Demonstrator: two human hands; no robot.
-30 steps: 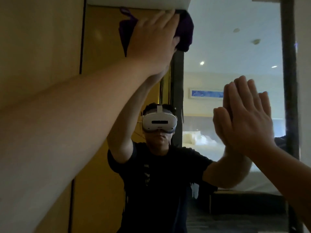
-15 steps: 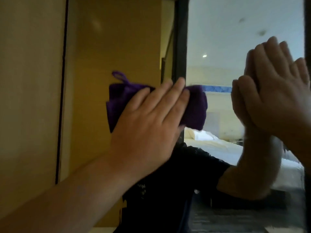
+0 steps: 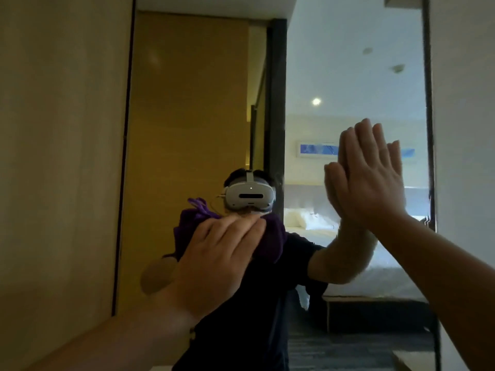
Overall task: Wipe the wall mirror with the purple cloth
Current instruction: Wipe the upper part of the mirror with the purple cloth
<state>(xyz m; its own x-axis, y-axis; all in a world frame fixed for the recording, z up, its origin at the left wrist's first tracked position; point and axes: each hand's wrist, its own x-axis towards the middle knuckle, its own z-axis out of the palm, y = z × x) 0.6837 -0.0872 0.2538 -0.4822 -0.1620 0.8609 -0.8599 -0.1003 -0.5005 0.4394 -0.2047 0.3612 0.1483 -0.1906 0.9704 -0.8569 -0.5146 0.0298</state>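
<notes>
Wall mirror: tall panel, dark frame strip down its left edge and another down its right edge. Wood-tone wall panel to its left, pale wall at far right. The glass reflects a pale ceiling with a round ceiling light, a yellow-brown panel, a bed with white linen and pillows, a blue framed picture above it, and dark floor below. The reflection also shows a person in a dark short-sleeved top wearing a white headset.

Left hand: fingers together and extended, palm pressing flat on the purple cloth, pinning it to the glass in the lower-middle part of the mirror, just below the reflected headset. Forearm enters from the lower left.

Right hand: flat and open, fingers together pointing up, palm set against the glass at mid-height on the right side, holding nothing. It meets its own reflection. Well apart from the cloth.

Purple cloth: deep purple, soft and bunched, dull nap. It shows beyond the left hand on both sides, more on the right past the fingertips. A small hanging loop of the same colour sticks up at the upper left corner. The centre is hidden under the hand.
</notes>
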